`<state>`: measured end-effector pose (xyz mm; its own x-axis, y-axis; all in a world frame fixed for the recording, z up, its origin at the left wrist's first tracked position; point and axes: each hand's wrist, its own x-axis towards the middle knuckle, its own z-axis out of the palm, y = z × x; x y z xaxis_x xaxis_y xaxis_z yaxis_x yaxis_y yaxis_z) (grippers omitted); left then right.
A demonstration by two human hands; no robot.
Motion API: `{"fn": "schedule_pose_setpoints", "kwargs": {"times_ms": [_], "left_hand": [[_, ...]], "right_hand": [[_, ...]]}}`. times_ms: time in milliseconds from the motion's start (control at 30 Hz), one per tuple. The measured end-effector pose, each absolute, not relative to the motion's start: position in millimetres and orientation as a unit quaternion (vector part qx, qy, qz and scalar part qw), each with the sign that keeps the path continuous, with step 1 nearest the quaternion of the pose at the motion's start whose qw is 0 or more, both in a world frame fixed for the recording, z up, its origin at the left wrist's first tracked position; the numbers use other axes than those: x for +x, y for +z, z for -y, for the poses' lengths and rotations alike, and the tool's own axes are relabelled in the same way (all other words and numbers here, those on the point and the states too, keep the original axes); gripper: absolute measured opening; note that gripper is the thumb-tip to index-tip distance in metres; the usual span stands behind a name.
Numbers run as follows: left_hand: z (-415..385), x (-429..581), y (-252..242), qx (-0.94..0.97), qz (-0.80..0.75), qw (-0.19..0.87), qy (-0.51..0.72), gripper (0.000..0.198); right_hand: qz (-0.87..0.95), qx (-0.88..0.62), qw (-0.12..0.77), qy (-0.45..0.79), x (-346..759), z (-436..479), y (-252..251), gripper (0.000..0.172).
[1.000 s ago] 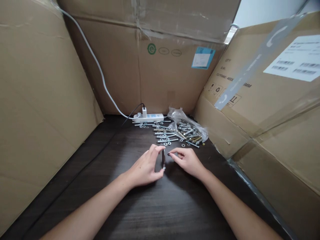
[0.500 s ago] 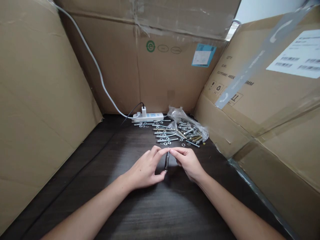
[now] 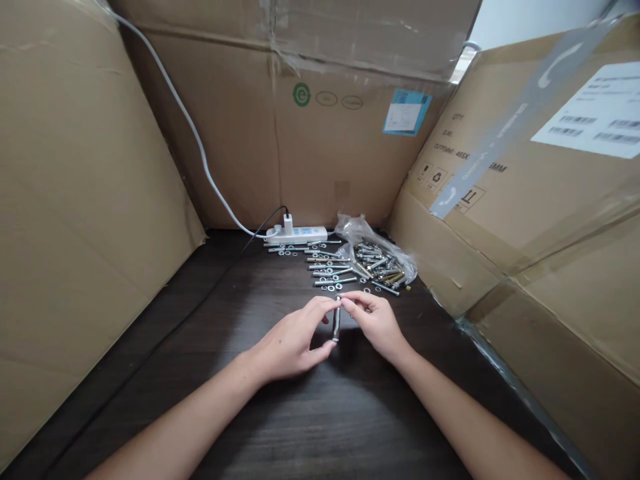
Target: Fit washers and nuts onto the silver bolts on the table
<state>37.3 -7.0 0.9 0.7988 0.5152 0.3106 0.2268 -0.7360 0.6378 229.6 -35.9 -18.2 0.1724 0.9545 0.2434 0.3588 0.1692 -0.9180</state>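
My left hand (image 3: 293, 338) holds a metal bolt (image 3: 336, 325) upright over the dark wooden table (image 3: 320, 413), thumb at its lower end and fingertips at its top. My right hand (image 3: 376, 322) meets it from the right, its fingertips pinched at the bolt's upper end; whatever small part they hold there is too small to make out. Just beyond the hands lie rows of bolts, washers and nuts (image 3: 327, 270).
A clear plastic bag of bolts (image 3: 380, 263) lies at the back right. A white power strip (image 3: 297, 234) with a plug and white cable (image 3: 190, 127) sits against the back cardboard box (image 3: 320, 133). Cardboard boxes wall in the left (image 3: 75, 200) and right (image 3: 540, 220).
My right hand has come in from the right and closed its fingertips on the top of the bolt; the bolt has shifted slightly right and away from me.
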Motion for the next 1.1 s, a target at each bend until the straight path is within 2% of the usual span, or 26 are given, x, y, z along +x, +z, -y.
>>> {"fn": "schedule_pose_setpoints", "kwargs": {"times_ms": [100,400,733,1100], "left_hand": [[6,37,-4,0.891,-0.214,0.311,0.252,0.06],[5,38,-18,0.887,-0.238,0.294,0.266,0.08],[5,37,-16,0.897,-0.235,0.268,0.261,0.062],[7,38,-6,0.912,-0.256,0.227,0.227,0.067]], "right_hand": [[0.609,-0.573,0.489,0.25,232,37,-20,0.031],[0.684,-0.554,0.438,0.183,235,40,-15,0.03],[0.663,-0.541,0.447,0.26,234,39,-19,0.031],[0.646,-0.54,0.444,0.306,235,38,-23,0.032]]}}
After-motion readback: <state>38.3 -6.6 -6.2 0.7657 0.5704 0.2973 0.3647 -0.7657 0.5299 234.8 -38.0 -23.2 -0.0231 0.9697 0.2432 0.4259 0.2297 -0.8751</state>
